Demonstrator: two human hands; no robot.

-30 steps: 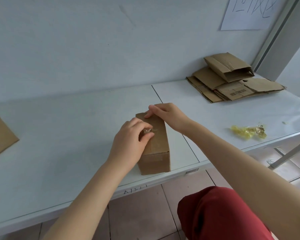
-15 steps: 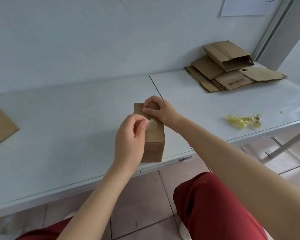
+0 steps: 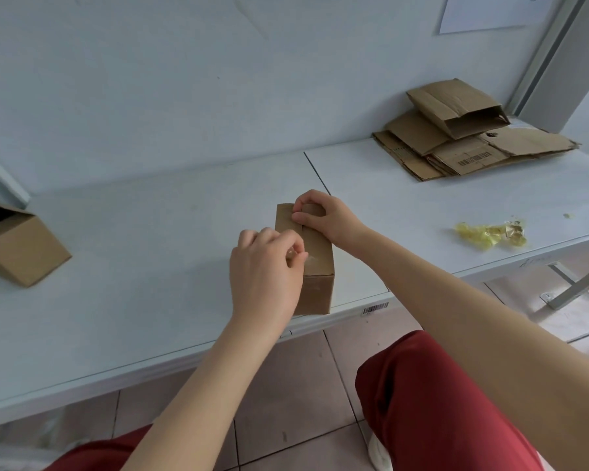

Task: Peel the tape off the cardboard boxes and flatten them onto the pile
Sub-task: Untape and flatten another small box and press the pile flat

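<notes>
Surface: white, carrying everything.
Pile: flattened cardboard, far right by the wall.
Box: upright near the front edge, between both hands.
Left hand: fingers pinching clear tape off the box top.
Right hand: fingers curled, pressing the far end.
Tape scraps: yellowish, right.

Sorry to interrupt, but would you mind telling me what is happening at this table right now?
A person is stripping tape from a small cardboard box at the table's front edge. The left hand pinches a clear strip of tape at the near end; the right hand steadies the far end. Flattened boxes are piled at the back right, crumpled yellow tape lies nearby, and another box waits at the left.
</notes>
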